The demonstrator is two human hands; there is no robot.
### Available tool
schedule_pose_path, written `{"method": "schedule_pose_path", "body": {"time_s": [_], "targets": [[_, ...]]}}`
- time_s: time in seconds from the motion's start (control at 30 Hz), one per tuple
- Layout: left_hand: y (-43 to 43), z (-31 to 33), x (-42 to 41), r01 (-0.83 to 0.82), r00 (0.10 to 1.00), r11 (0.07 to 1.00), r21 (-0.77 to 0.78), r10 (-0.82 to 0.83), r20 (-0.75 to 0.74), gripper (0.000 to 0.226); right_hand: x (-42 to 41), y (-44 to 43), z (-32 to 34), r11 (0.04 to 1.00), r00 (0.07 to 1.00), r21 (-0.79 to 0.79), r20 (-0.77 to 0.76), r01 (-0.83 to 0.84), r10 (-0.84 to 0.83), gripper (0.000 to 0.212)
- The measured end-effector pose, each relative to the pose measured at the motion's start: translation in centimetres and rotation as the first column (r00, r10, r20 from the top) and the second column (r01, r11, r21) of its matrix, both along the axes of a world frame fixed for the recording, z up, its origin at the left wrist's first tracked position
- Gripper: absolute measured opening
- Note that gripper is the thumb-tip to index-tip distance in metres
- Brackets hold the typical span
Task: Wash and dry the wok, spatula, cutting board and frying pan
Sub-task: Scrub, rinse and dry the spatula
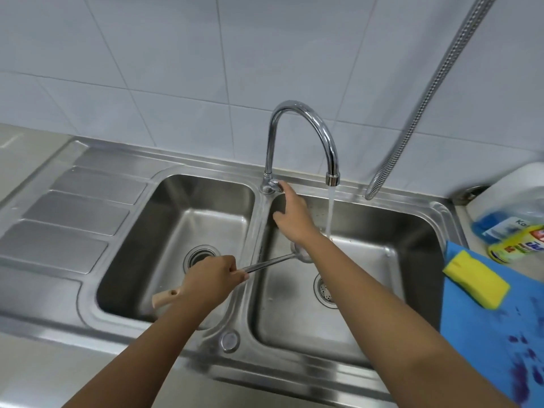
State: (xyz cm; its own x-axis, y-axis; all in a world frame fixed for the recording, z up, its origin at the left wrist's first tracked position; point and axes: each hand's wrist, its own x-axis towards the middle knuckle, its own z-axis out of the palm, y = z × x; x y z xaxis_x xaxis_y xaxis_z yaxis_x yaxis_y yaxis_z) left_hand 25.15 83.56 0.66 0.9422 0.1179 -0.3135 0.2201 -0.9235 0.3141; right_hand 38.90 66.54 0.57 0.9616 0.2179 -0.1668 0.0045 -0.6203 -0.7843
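The left hand (pixel 216 276) holds the spatula (pixel 270 262) by its handle and pokes its round end into the right bowl of the sink (pixel 368 284), close to the running water (pixel 329 213) that can rinse it, while the right hand (pixel 291 214) touches the tap handle (pixel 272 185) to work the water, but I cannot tell if it grips it.
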Motion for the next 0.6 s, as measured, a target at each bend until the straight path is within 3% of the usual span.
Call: {"method": "schedule_pose_path", "body": {"time_s": [0.13,0.23,0.3,0.37,0.43,0.47,0.6], "targets": [[-0.3,-0.1,0.5,0.035,0.999,0.999,0.026,-0.034,-0.019,0.033,-2.5,-2.7,-1.4,0.990,0.997,-0.139,0.074,0.015,-0.004,0.059],[-0.9,-0.4,0.7,0.040,0.999,0.999,0.021,-0.040,-0.036,0.033,-5.7,-5.5,-3.8,0.951,0.968,-0.180,0.064,0.250,-0.242,0.042],[-1.5,-0.4,1.0,0.061,0.997,0.998,0.026,-0.060,-0.056,0.033,-7.2,-6.9,-5.3,0.864,0.878,-0.187,-0.010,0.468,-0.478,0.048],[-2.2,-0.5,1.3,0.098,0.993,0.995,0.034,-0.096,-0.064,0.033,-7.5,-8.1,-6.4,0.708,0.661,-0.054,-0.313,0.704,-0.682,0.057],[-2.9,-0.5,1.3,0.126,0.990,0.991,0.042,-0.124,-0.060,0.031,-7.2,-8.9,-7.1,0.497,0.453,0.150,-0.683,0.855,-0.573,0.048],[-3.3,-0.6,1.1,0.139,0.989,0.989,0.052,-0.136,-0.051,0.031,-7.2,-9.2,-7.1,0.422,0.406,0.208,-0.791,0.883,-0.458,0.037],[-5.4,-0.8,1.0,0.158,0.986,0.987,0.039,-0.155,-0.061,0.031,-7.9,-8.8,-7.6,0.134,0.323,0.303,-0.932,0.943,-0.167,0.013]]}}
